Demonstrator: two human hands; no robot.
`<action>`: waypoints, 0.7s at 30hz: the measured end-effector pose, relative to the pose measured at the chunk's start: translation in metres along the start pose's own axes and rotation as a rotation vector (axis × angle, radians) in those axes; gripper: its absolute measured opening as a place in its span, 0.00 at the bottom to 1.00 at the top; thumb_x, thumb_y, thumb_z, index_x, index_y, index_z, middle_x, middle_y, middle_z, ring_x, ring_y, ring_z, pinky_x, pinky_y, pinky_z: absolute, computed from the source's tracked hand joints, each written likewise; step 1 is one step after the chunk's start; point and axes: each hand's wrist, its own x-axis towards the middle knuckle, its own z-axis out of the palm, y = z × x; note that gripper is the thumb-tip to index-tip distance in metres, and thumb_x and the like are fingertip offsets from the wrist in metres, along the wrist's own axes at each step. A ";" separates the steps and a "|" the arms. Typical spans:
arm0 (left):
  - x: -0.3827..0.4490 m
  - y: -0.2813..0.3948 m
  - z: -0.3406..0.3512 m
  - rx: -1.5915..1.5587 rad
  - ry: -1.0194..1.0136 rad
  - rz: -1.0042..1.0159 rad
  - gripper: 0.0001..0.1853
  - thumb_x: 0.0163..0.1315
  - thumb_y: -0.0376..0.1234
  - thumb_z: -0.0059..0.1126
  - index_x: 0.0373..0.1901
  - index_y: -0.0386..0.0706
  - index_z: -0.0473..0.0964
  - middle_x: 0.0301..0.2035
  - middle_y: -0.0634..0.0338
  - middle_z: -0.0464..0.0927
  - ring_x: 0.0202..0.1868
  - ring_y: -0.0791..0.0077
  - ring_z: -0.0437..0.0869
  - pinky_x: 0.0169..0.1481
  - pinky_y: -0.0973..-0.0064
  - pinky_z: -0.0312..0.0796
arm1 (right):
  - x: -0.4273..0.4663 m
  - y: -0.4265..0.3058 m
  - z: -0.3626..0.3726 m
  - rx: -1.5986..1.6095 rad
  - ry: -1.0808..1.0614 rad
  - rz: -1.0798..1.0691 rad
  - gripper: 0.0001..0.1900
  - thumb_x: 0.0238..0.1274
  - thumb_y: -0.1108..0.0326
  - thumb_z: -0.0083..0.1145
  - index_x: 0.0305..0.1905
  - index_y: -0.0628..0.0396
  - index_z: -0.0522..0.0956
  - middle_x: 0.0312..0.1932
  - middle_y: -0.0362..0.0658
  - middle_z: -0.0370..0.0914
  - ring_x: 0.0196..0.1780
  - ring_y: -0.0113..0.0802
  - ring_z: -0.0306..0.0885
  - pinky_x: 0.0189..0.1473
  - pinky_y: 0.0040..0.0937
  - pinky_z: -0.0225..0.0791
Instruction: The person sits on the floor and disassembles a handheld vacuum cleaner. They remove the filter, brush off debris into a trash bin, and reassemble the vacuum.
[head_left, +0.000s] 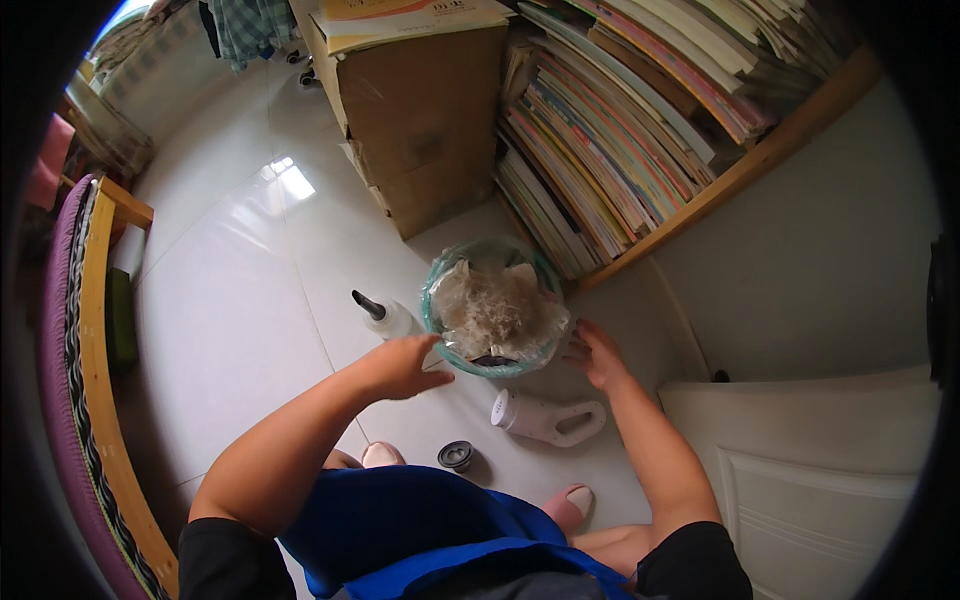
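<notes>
A round trash bin (433, 304) lined with a thin teal plastic bag stands on the floor. Grey fluffy dust and hair (499, 311) fill its top, over crumpled clear plastic. My left hand (409, 366) is at the bin's left side, fingers apart and holding nothing. On the other side, my right hand (595, 354) is spread beside the rim, also holding nothing. The body of a white handheld vacuum cleaner (547, 418) lies below the bin. A dark round filter part (455, 455) rests near my feet. Left of the bin stands a translucent container with a black nozzle (386, 316).
A cardboard box (427, 127) and a wooden shelf (675, 202) packed with books and papers (592, 165) rise behind the bin. A white panelled door (817, 450) is at the right. A wooden bed frame (94, 322) with a purple mattress edge runs along the left.
</notes>
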 end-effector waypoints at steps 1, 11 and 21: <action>0.009 -0.013 0.009 -0.089 0.046 -0.072 0.35 0.58 0.47 0.56 0.58 0.30 0.61 0.48 0.39 0.74 0.50 0.50 0.76 0.56 0.65 0.68 | 0.004 0.006 0.003 0.100 -0.062 0.074 0.24 0.62 0.57 0.52 0.60 0.52 0.65 0.54 0.44 0.69 0.55 0.41 0.68 0.53 0.44 0.66; 0.087 -0.075 0.076 -1.485 0.327 -0.640 0.37 0.65 0.54 0.39 0.67 0.41 0.47 0.61 0.42 0.57 0.59 0.43 0.65 0.54 0.52 0.70 | 0.048 0.046 0.017 0.351 -0.090 -0.020 0.13 0.64 0.63 0.49 0.49 0.57 0.74 0.40 0.45 0.77 0.38 0.37 0.77 0.37 0.33 0.73; 0.130 -0.104 0.114 -1.662 0.427 -0.355 0.12 0.64 0.41 0.47 0.41 0.43 0.70 0.32 0.63 0.75 0.29 0.78 0.77 0.32 0.81 0.72 | -0.011 -0.001 0.029 -0.280 0.232 -0.428 0.06 0.61 0.69 0.53 0.38 0.61 0.75 0.23 0.40 0.74 0.25 0.26 0.72 0.23 0.25 0.66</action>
